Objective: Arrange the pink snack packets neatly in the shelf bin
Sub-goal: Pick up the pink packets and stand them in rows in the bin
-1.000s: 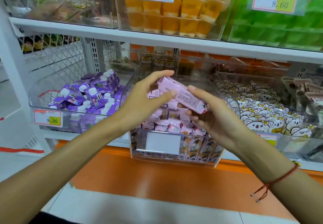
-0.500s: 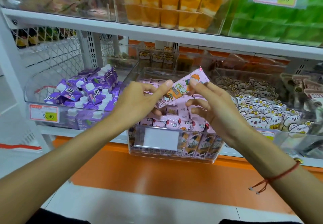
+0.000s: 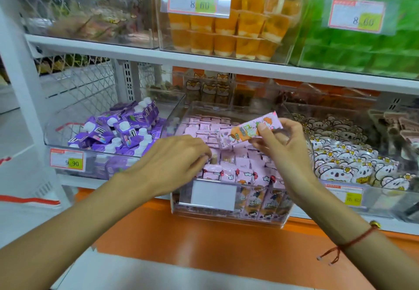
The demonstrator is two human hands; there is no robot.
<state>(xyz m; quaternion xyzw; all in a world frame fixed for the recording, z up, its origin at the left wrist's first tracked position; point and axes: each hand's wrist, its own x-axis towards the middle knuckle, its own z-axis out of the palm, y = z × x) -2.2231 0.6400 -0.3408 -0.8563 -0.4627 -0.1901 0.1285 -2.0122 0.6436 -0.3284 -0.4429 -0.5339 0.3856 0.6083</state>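
- While the right hand [image 3: 278, 144] pinches one pink snack packet [image 3: 249, 130] near its upper end, thumb on the printed face and fingers curled behind, the packet hangs tilted above the middle of the clear shelf bin [image 3: 229, 216], touching none of the packets below.
- With its fingers bent down, the left hand [image 3: 172, 162] rests on the packets in the bin [image 3: 229, 160] at the front left; whether it pinches one cannot be told. The two hands are apart, with the held packet's lower end between them.
- The held packet looks light and thin, a soft film wrapper that probably crinkles and slides easily; a pinch across its flat faces near one end seems enough, and squeezing hard could crush what is inside.
- Count: one packet in hand; the bin's packets stand in tight rows, too many and too overlapped to count.
- Outward: purple pouches [image 3: 120, 131] fill the bin to the left and white bear-faced packs [image 3: 344, 158] the bin to the right, neither countable; orange jelly cups [image 3: 226, 33] sit on the shelf above.
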